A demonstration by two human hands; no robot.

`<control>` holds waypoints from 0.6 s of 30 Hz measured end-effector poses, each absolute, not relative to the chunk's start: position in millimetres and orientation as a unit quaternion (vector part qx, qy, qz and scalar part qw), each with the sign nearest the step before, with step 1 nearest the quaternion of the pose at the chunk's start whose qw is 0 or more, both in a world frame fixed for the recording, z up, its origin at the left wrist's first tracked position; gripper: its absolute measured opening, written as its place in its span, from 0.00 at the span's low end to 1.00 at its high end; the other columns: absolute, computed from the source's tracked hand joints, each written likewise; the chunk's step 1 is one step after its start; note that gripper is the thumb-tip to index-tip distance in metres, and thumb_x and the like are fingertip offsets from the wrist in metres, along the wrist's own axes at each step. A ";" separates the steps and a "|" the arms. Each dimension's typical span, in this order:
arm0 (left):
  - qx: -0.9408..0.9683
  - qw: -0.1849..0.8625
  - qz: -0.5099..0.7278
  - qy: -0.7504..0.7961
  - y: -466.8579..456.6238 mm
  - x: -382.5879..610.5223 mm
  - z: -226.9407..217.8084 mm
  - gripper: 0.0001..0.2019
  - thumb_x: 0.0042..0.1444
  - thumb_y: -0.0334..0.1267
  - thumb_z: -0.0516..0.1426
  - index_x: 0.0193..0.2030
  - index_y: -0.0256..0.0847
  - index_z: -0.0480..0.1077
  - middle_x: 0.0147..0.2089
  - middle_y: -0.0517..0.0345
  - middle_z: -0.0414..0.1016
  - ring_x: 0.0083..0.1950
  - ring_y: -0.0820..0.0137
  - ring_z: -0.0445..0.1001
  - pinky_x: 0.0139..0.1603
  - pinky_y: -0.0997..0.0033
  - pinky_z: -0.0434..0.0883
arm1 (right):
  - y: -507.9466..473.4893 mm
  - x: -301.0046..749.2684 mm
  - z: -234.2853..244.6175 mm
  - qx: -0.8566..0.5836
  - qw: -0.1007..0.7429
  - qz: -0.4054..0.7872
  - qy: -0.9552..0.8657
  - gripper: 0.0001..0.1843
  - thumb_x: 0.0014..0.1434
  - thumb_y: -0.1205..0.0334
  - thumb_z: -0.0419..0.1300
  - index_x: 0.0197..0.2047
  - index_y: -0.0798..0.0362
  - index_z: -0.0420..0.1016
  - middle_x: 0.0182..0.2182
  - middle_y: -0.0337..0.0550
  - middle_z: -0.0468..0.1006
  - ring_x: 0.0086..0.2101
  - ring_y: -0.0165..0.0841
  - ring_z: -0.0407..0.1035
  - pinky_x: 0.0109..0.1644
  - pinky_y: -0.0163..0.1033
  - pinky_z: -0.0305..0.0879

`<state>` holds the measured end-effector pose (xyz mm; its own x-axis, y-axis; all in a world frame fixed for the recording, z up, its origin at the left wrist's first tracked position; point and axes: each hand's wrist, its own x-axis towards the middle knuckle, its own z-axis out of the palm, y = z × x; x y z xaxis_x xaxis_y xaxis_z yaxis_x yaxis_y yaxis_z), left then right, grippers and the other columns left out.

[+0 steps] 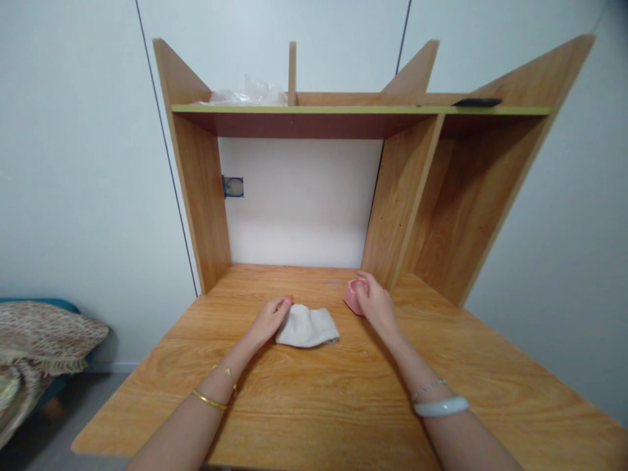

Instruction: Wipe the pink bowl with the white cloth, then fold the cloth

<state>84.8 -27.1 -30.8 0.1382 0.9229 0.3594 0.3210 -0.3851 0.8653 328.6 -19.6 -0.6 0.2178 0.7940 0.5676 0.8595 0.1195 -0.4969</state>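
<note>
Off-white cloth [308, 328] lies creased, touching my left hand [271, 318], whose grip I can't tell from here; my right hand [377, 303] has fingers clamped on an angular pink container [351, 302].

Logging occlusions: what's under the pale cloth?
Wood desktop shows around the pale cloth, left hand at its upper-left corner. Anything between cloth and desktop is covered; can't tell.

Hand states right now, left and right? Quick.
Left hand: at the left edge of the pale cloth; can't tell if gripping.
Right hand: holding the pink container.
</note>
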 end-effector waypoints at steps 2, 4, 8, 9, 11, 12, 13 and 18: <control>0.667 0.340 0.482 0.456 -25.6 82.5 -30.1 0.16 0.49 0.49 0.50 0.29 0.38 0.71 0.32 0.54 0.73 0.35 0.67 0.68 0.37 0.73 0.62 | -19.4 314.4 -5.8 -0.604 0.434 0.005 -0.668 0.18 0.56 0.59 0.44 0.46 0.52 0.69 0.24 0.41 0.74 0.28 0.33 0.68 0.34 0.35 0.60; 0.665 0.347 0.478 0.457 -24.9 79.4 -29.2 0.14 0.47 0.46 0.52 0.30 0.38 0.72 0.33 0.53 0.74 0.37 0.66 0.69 0.40 0.72 0.62 | -18.1 305.0 -12.0 -0.554 0.432 0.064 -0.709 0.18 0.56 0.59 0.44 0.43 0.53 0.70 0.22 0.39 0.73 0.24 0.31 0.66 0.30 0.35 0.59; 0.684 0.345 0.452 0.457 -26.2 74.4 -28.1 0.11 0.42 0.34 0.50 0.31 0.38 0.72 0.35 0.54 0.74 0.40 0.66 0.69 0.42 0.72 0.62 | -15.2 301.5 -21.3 -0.498 0.416 0.139 -0.748 0.16 0.53 0.62 0.46 0.38 0.55 0.73 0.27 0.41 0.75 0.27 0.31 0.66 0.32 0.36 0.61; 0.691 0.346 0.443 0.454 -26.6 74.0 -28.2 0.13 0.41 0.32 0.49 0.32 0.38 0.72 0.35 0.54 0.74 0.40 0.66 0.70 0.42 0.71 0.63 | -14.6 302.6 -23.1 -0.490 0.415 0.154 -0.751 0.16 0.53 0.63 0.47 0.38 0.55 0.73 0.27 0.42 0.75 0.28 0.32 0.66 0.33 0.36 0.61; 0.705 0.348 0.422 0.451 -27.1 74.0 -29.2 0.14 0.40 0.30 0.49 0.33 0.37 0.72 0.35 0.54 0.74 0.38 0.66 0.70 0.41 0.71 0.64 | -13.0 304.7 -26.8 -0.478 0.413 0.186 -0.753 0.16 0.52 0.66 0.47 0.39 0.56 0.73 0.29 0.42 0.76 0.30 0.31 0.67 0.35 0.37 0.62; 0.710 0.346 0.414 0.453 -27.1 74.3 -30.0 0.15 0.39 0.30 0.49 0.34 0.37 0.72 0.35 0.54 0.74 0.38 0.67 0.70 0.40 0.72 0.64 | -12.1 305.2 -29.0 -0.472 0.413 0.201 -0.752 0.17 0.51 0.67 0.47 0.40 0.56 0.73 0.30 0.42 0.76 0.31 0.31 0.67 0.37 0.38 0.63; 0.714 0.342 0.408 0.455 -26.9 74.5 -31.1 0.16 0.39 0.29 0.49 0.35 0.37 0.71 0.35 0.54 0.74 0.37 0.67 0.70 0.39 0.72 0.64 | -11.2 305.1 -31.5 -0.466 0.413 0.216 -0.752 0.18 0.50 0.69 0.47 0.40 0.56 0.73 0.32 0.43 0.76 0.33 0.31 0.68 0.39 0.38 0.63; 0.725 0.314 0.397 0.467 -23.3 73.9 -37.9 0.15 0.38 0.30 0.50 0.35 0.37 0.70 0.32 0.57 0.72 0.33 0.69 0.68 0.33 0.74 0.64 | -9.2 298.5 -43.6 -0.407 0.400 0.320 -0.756 0.21 0.46 0.72 0.49 0.45 0.55 0.70 0.40 0.45 0.74 0.41 0.32 0.67 0.45 0.40 0.62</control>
